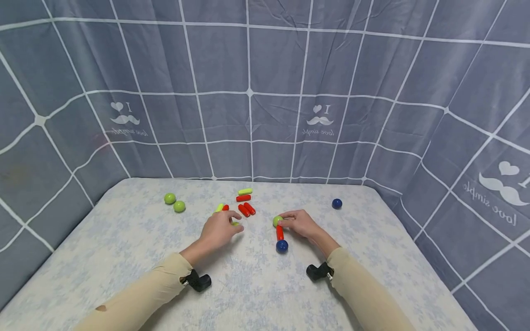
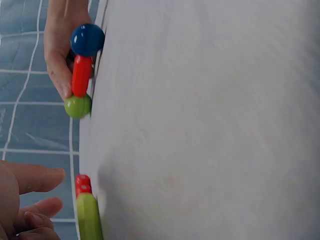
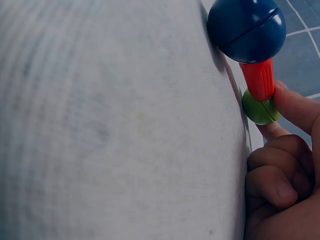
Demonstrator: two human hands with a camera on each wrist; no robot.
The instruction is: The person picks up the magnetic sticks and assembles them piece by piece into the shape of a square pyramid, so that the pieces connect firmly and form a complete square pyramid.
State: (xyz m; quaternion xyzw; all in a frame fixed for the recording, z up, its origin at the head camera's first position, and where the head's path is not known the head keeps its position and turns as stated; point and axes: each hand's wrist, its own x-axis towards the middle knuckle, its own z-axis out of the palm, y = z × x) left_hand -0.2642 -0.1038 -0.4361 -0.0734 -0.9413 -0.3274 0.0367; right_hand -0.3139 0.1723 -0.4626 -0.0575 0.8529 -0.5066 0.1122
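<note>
My right hand (image 1: 301, 222) pinches a green ball (image 1: 277, 221) between thumb and forefinger, its other fingers curled in the right wrist view. A red rod (image 1: 279, 232) runs from that ball to a dark blue ball (image 3: 246, 29), and the three form one line on the table. Over to the left, my left hand (image 1: 219, 227) hovers with thumb and fingers apart, holding nothing. Partly hidden beside it lies a yellow-green rod (image 2: 89, 216), with a red rod (image 2: 83, 184) showing behind in the left wrist view.
Beyond the left hand lie more red rods (image 1: 243, 198) and a yellow-green rod (image 1: 245, 191). Two green balls (image 1: 179, 206) sit at the back left. Another blue ball (image 1: 337, 203) is at the back right. Behind the patterned tabletop (image 1: 256, 294) hangs a grey checked curtain (image 1: 273, 115).
</note>
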